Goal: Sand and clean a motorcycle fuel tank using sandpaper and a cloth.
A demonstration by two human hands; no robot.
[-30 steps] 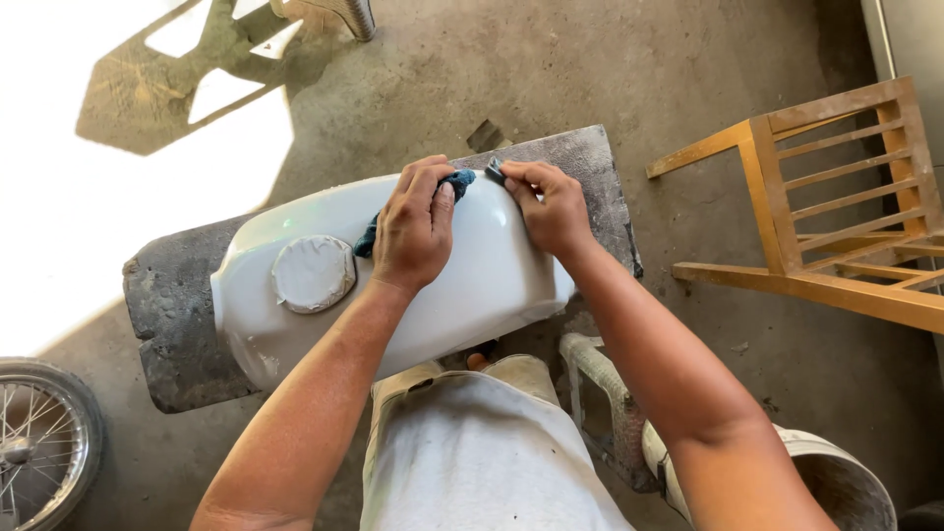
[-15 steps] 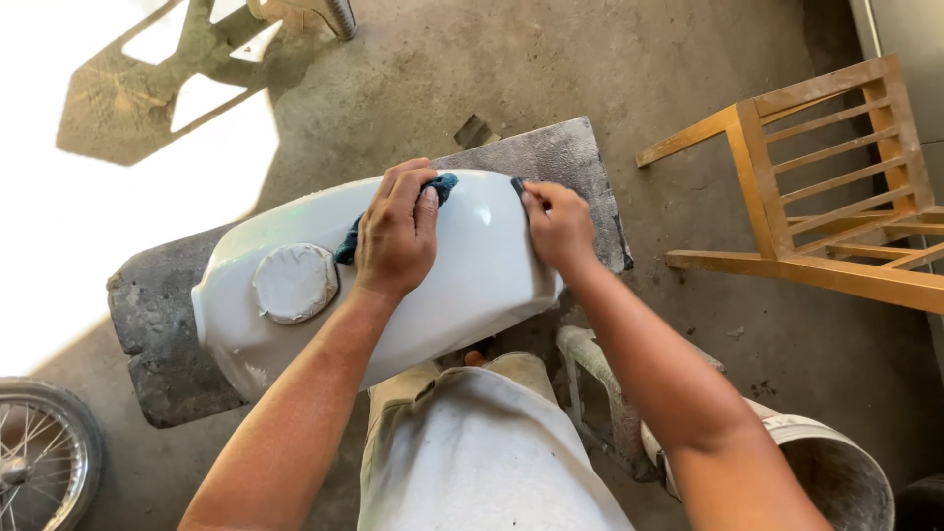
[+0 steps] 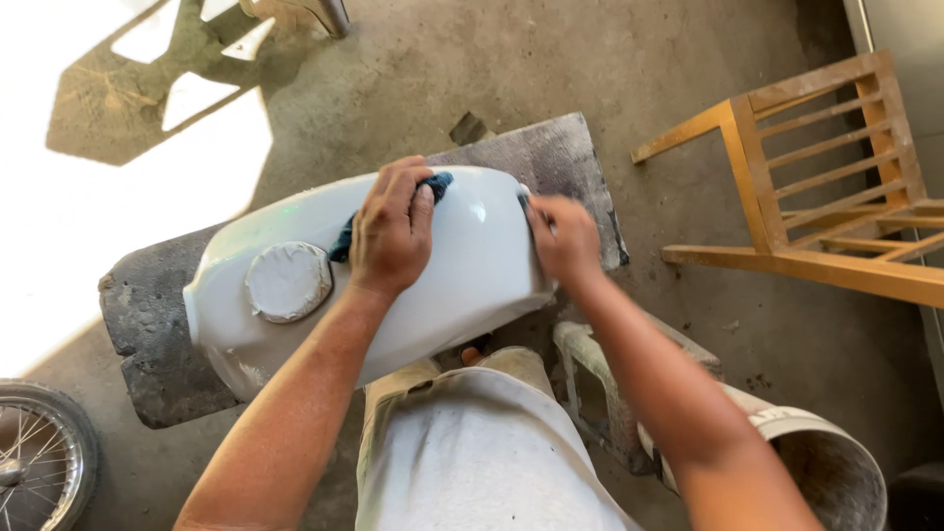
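Observation:
A glossy white motorcycle fuel tank (image 3: 462,275) with a round masked cap (image 3: 287,282) lies on a grey slab (image 3: 147,315) in front of me. My left hand (image 3: 391,231) lies flat on top of the tank, pressing a dark blue cloth (image 3: 433,185) against it. My right hand (image 3: 562,236) is at the tank's right end, fingers curled against the surface; it is blurred and I cannot tell what small thing it holds, if any.
A wooden chair (image 3: 816,187) lies tipped on the concrete floor at the right. A spoked wheel (image 3: 39,462) shows at the bottom left. A white bucket (image 3: 816,462) stands by my right knee. Bright sunlight covers the floor at the left.
My right hand has slid down along the tank's right end, toward me. The left hand with the cloth stays on top. The camera view has shifted slightly.

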